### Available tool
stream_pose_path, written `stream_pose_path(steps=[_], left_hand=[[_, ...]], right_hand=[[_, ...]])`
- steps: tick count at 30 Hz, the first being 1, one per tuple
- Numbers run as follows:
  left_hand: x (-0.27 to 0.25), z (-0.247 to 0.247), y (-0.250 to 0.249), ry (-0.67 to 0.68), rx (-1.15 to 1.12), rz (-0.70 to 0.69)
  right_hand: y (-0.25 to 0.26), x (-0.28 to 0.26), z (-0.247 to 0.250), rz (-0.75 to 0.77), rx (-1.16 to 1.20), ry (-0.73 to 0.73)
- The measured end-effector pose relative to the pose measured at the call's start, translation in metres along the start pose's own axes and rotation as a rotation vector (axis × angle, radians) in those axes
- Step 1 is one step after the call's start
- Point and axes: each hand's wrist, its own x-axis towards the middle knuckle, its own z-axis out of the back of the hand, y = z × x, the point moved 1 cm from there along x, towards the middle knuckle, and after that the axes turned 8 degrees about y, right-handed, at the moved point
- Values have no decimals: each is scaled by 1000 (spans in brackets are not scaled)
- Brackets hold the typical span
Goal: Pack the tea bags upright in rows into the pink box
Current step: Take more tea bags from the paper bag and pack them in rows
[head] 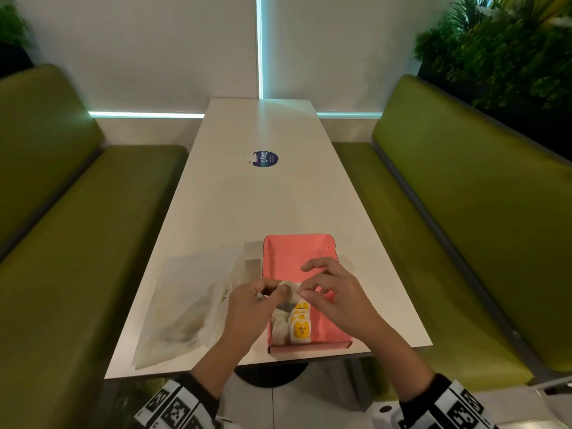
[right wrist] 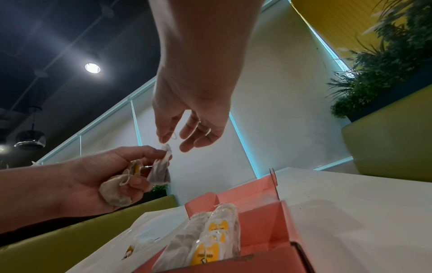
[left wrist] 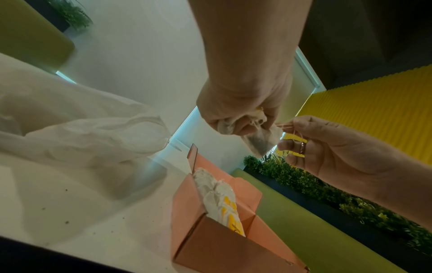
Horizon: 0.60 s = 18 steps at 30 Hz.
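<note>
The pink box (head: 294,252) lies open near the table's front edge. A short row of white tea bags with yellow tags (head: 295,323) stands in its near left corner, also visible in the right wrist view (right wrist: 210,238). My left hand (head: 275,289) hovers over the box's left wall and grips a few loose tea bags. One tea bag (left wrist: 261,140) dangles from its fingertips and another (right wrist: 114,192) is bunched in the palm. My right hand (head: 306,291) is just to the right and pinches that tea bag's string (left wrist: 284,126) between thumb and forefinger. Its other fingers are spread.
A crumpled white plastic bag (head: 192,308) lies on the white table (head: 257,205) left of the box. A round blue sticker (head: 265,158) sits farther back. Green benches (head: 68,243) (head: 464,212) flank the table, with plants (head: 501,48) behind the right one.
</note>
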Motion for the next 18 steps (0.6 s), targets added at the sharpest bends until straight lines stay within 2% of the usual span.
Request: stream_pose_path(steps=[4,7,9,11,14,16,18], left_hand=[[-1,-2,-1,52,20,-20],[-4,-2,-3,58,49,-46],[-4,-2,-3,42,55,-53],[-2,1,-1,7,34,-60],[1,3,1,-23,8,-79],[0,2,1,-22,36,-96],[-2,-1,1,-36,90,-135]], right_hand=[[3,0,2,-26,18,195],[6,3,8,-159,-56,432],[9,3,11,-265,-87,533],[12,2,13,-365,-50,507],[14,2,11,-485,49,313],[13,4,9,-539,-1,238],[14,6,6,-542,-130,268]])
